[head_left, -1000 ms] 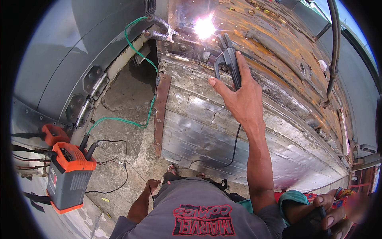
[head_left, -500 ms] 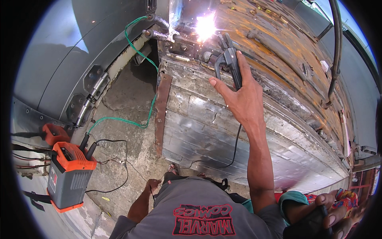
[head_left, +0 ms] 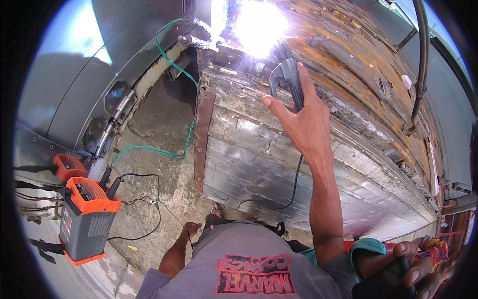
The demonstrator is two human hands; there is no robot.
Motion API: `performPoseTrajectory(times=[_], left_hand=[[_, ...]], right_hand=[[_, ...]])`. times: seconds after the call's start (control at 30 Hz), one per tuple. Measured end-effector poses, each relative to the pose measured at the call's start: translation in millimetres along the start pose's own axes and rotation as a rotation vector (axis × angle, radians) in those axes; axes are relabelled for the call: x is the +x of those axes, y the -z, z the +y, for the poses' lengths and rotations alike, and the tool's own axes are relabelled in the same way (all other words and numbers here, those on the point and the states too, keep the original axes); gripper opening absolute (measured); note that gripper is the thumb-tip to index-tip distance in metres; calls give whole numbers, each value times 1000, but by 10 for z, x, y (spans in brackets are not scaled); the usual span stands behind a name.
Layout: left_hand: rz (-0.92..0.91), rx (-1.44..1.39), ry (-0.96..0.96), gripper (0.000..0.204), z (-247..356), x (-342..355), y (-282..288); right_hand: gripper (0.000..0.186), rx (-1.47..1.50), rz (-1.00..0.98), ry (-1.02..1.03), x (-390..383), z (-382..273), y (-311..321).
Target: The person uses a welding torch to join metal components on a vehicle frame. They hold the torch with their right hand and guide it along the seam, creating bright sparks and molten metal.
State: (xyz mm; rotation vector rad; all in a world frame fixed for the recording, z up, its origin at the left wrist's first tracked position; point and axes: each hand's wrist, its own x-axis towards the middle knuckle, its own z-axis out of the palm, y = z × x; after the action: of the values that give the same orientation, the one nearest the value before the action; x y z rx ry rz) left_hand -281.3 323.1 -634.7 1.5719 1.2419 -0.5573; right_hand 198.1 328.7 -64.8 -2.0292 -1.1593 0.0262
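Gripping the black electrode holder (head_left: 288,79), the right hand (head_left: 301,122) has its fingers wrapped shut round the insulated handle — the proper place to take it, since the clamp end sits at the white arc glare (head_left: 259,25) by the top corner of the rusted steel body (head_left: 348,84). It looks light, rigid and hot forward. Its thin cable (head_left: 294,184) hangs limp. The left hand (head_left: 190,230) dangles low, grip unclear. An orange-and-grey welding machine (head_left: 84,219) stands on the concrete — green cable (head_left: 174,99) trailing.
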Motion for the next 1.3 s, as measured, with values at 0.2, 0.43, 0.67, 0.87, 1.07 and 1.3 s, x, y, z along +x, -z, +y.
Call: performPoseTrajectory(times=[0.2, 0.43, 0.67, 0.87, 1.07, 1.3], left_hand=[[57, -257, -2, 48, -3, -38, 9], [-176, -648, 159, 30, -70, -4, 115], [53, 415, -339, 20, -110, -127, 0], [26, 155, -213, 18, -7, -217, -10], [48, -287, 27, 41, 32, -203, -56], [76, 165, -285, 17, -22, -196, -70]], right_hand=[[105, -27, -34, -41, 5, -81, 47], [105, 47, 69, 84, -31, -66, 19], [104, 46, 51, 42, -7, -33, 3], [103, 42, 30, 30, -12, -53, -23], [105, 26, 20, 30, 7, -48, -12], [106, 1, -25, -26, 38, -83, 0]])
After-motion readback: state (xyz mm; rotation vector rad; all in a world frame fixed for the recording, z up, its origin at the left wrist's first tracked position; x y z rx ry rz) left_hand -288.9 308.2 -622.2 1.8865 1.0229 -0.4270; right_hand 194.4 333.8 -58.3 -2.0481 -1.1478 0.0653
